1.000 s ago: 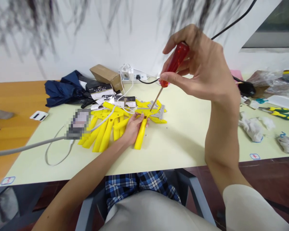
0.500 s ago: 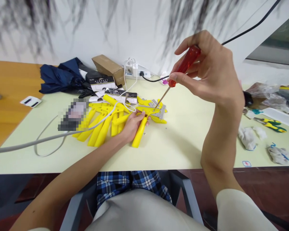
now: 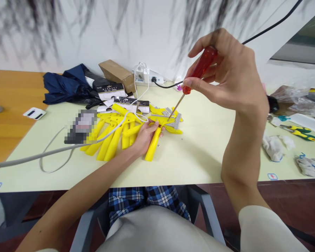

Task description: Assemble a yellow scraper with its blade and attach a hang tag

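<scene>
Near the middle of the worktop [image 3: 199, 157], a yellow plastic handle [image 3: 153, 145] lies under the left hand [image 3: 145, 137], whose fingers [image 3: 152, 126] are closed lightly around its neck and press it down. Above, the right hand [image 3: 227, 70] holds a red-handled screwdriver [image 3: 203, 63], its fingers [image 3: 193, 83] and thumb curled snugly around the grip. The thin shaft slants down, and the tip touches the head of the yellow handle, just beside a steel plate [image 3: 176, 121].

More yellow handles [image 3: 112, 140] fan out to the left, with a white cable [image 3: 118, 130] lying across them and a pixelated patch [image 3: 80, 126] at their edge. The worktop's front edge runs just below both forearms. To the right, pale worktop stretches from the held handle to a crumpled glove [image 3: 273, 147] and yellow-and-green pliers [image 3: 299, 133]. At the upper left sit a navy fabric bundle [image 3: 65, 85] and a cardboard box [image 3: 116, 74].

Compared with half a second earlier, the hands and screwdriver tip are almost unchanged; the view has only shifted slightly.
</scene>
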Available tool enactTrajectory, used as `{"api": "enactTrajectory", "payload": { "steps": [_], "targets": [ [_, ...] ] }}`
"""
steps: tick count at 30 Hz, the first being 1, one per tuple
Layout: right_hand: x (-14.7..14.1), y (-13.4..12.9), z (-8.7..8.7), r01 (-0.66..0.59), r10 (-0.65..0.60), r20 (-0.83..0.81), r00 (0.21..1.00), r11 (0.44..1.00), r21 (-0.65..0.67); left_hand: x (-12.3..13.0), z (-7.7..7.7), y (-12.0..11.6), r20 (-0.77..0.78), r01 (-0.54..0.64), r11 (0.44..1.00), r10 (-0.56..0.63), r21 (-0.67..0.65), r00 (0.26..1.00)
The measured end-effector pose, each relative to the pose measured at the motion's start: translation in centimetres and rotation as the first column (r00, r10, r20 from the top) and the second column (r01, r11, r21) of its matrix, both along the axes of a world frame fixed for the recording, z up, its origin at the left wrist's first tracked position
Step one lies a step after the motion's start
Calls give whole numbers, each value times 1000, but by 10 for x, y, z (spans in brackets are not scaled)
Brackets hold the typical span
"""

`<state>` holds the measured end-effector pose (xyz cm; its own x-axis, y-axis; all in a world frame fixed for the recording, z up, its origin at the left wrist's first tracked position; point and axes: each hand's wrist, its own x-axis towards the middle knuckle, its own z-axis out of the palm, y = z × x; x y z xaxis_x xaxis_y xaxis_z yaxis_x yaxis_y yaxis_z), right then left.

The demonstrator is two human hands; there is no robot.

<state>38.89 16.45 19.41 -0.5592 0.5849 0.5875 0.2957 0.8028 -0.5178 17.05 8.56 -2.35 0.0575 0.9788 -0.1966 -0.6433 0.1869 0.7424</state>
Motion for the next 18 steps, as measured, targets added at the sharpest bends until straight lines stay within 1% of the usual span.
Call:
{"api": "enactTrajectory", "payload": {
  "steps": [5, 9, 11, 13, 15, 16, 18],
  "targets": [
    [-2, -2, 2, -3, 3, -13, 1000, 1000, -8, 0, 0, 0, -11, -10, 1000, 9, -13, 1000],
    [-6, -6, 4, 1, -3, 120, 993, 1000, 12, 3, 0, -2, -29, -31, 1000, 30, -7, 999],
    [-8, -7, 3, -23, 18, 168, 986, 999, 23, 5, -2, -2, -41, -38, 999, 38, -3, 998],
    [-9, -8, 2, -86, 87, 174, 981, 996, -12, 5, -4, -2, -56, -39, 999, 39, -3, 998],
    [-10, -10, 2, -127, 142, 167, 976, 987, -94, 5, -5, -2, -61, -42, 999, 42, 1, 997],
    [-11, -11, 3, -127, 145, 158, 977, 985, -119, 5, -5, -2, -58, -46, 999, 46, 7, 997],
    [-12, -13, 4, -82, 97, 147, 984, 991, -105, 5, -5, -2, -52, -45, 999, 45, 12, 998]
  ]
}}
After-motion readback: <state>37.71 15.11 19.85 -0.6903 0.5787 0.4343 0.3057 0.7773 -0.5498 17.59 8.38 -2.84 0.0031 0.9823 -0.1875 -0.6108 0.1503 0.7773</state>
